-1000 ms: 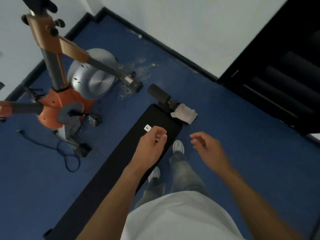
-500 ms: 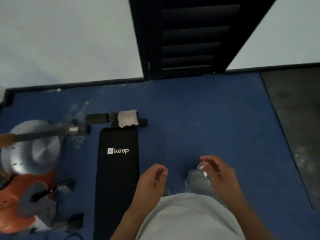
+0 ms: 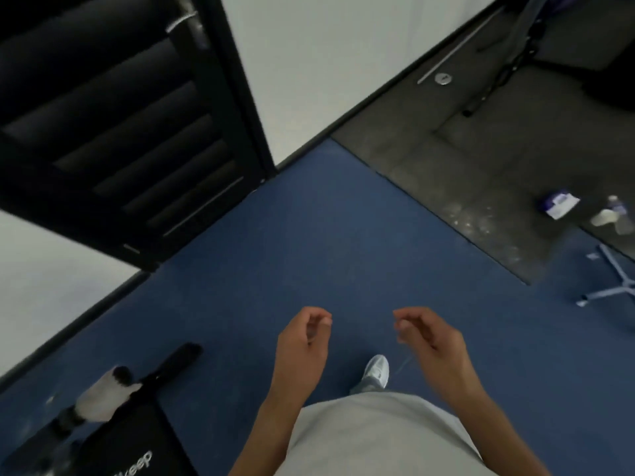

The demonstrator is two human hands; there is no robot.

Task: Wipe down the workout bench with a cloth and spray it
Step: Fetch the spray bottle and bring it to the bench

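While the view has swung right since half a second ago, we now find the bench [image 3: 137, 444] in the lower left corner, with the cloth [image 3: 99, 396] draped over its far end, well apart from both hands. We record the left hand [image 3: 302, 341] and right hand [image 3: 429, 338] loosely curled and empty; we judge that wiping has not begun. Blue carpet [image 3: 343, 235] meets grey floor [image 3: 481, 149], where a blurred bottle [image 3: 616, 214], possibly the spray, stands far right.

The workout bench [image 3: 137, 451] at lower left is cut off by the bottom edge, with only its end pad showing. A pale cloth [image 3: 99, 398] covers part of the foam roller [image 3: 178, 359]. At the right edge, a small box [image 3: 560, 203] and a bottle-like thing [image 3: 615, 218] are too blurred to identify. The shirt [image 3: 378, 438] hides all but one shoe [image 3: 377, 369].
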